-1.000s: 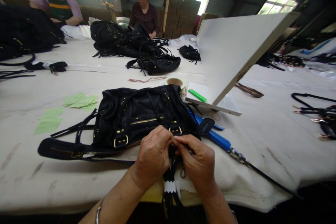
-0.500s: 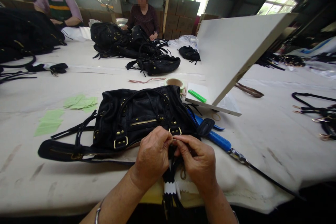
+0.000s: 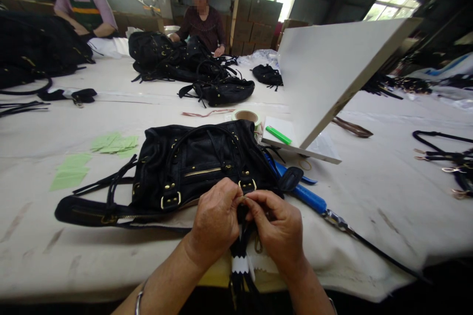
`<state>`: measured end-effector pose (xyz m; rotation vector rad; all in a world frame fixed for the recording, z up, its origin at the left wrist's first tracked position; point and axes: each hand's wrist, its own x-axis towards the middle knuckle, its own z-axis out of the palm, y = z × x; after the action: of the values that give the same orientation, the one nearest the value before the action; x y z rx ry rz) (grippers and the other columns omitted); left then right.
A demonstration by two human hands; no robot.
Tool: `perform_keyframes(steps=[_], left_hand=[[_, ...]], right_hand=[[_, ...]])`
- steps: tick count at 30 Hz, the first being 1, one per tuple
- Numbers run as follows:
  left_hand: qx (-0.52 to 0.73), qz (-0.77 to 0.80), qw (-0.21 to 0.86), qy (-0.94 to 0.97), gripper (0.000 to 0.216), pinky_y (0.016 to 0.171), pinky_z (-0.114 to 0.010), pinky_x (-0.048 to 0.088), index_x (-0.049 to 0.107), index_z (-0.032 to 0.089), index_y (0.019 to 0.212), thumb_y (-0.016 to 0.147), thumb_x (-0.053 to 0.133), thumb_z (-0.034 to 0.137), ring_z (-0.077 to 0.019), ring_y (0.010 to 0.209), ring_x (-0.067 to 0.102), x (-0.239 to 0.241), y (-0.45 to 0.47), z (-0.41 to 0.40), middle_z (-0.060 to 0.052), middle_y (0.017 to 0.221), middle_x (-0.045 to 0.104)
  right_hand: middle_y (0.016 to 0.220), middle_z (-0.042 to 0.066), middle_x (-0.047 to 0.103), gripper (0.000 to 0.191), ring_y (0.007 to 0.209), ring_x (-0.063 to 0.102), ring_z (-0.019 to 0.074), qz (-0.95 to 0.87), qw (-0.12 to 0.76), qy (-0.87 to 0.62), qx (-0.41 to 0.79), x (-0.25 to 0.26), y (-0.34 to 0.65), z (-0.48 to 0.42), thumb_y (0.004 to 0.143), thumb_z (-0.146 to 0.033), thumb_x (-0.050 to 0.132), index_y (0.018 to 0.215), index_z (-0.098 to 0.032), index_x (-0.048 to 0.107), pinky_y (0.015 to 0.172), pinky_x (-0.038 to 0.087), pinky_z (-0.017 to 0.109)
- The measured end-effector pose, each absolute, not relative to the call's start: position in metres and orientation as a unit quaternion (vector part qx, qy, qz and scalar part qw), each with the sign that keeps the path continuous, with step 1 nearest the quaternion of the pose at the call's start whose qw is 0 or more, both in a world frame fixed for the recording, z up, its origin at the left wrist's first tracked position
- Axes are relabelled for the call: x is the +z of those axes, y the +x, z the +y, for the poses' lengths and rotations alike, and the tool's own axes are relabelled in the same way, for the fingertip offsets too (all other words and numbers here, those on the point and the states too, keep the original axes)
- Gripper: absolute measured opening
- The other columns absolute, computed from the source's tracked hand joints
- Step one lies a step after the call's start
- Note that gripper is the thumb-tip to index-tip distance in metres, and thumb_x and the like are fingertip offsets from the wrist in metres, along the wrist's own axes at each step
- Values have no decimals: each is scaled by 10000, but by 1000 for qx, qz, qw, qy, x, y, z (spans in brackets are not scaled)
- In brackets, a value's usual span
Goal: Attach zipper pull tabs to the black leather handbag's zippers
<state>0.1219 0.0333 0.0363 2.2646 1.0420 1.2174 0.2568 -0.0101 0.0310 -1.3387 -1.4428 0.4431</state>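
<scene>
Fingertip to fingertip, my left hand (image 3: pixel 218 219) and my right hand (image 3: pixel 279 226) are closed in a pinch at the top of a black strap bundle (image 3: pixel 242 246). The bundle hangs down between them over the table's front edge, with a white paper band (image 3: pixel 240 265) round it. A metal snap hook (image 3: pixel 257 243) shows beside my right fingers. The exact spot being pinched is hidden. Just behind my hands lies a black handbag (image 3: pixel 199 157) with brass buckles and a front zip; its zipped top edge (image 3: pixel 84 211) spreads out to the left.
A blue-handled tool (image 3: pixel 310 198) with a hose lies right of the bag. Behind it stand a white board (image 3: pixel 328 69), a green lighter-like piece (image 3: pixel 278 135) and a tape roll (image 3: pixel 247 117). Green slips (image 3: pixel 70 172) lie left. Black bags (image 3: pixel 162 56) and two people are across the table.
My hands stay pinched at the strap bundle with hardly any movement. The whole view has shifted very slightly; a co-worker at the far left has moved their arms a little.
</scene>
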Motion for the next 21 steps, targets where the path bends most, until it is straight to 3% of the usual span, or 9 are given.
perform_keyframes(steps=[12, 21], left_hand=[[424, 386, 181, 799, 153, 615, -262, 363, 446, 192, 715, 824, 425, 87, -131, 639, 515, 39, 122, 33, 10, 666, 506], [421, 405, 250, 772, 119, 667, -253, 402, 547, 198, 799, 886, 480, 153, -131, 704, 561, 42, 119, 34, 17, 730, 586]], right_hand=[[676, -19, 627, 95, 535, 596, 103, -647, 523, -537, 139, 30, 256, -10, 882, -137, 580, 864, -187, 659, 542, 470, 211], [598, -35, 603, 86, 481, 561, 95, -588, 533, -569, 216, 31, 256, -11, 896, -227, 594, 843, -194, 654, 481, 443, 186]])
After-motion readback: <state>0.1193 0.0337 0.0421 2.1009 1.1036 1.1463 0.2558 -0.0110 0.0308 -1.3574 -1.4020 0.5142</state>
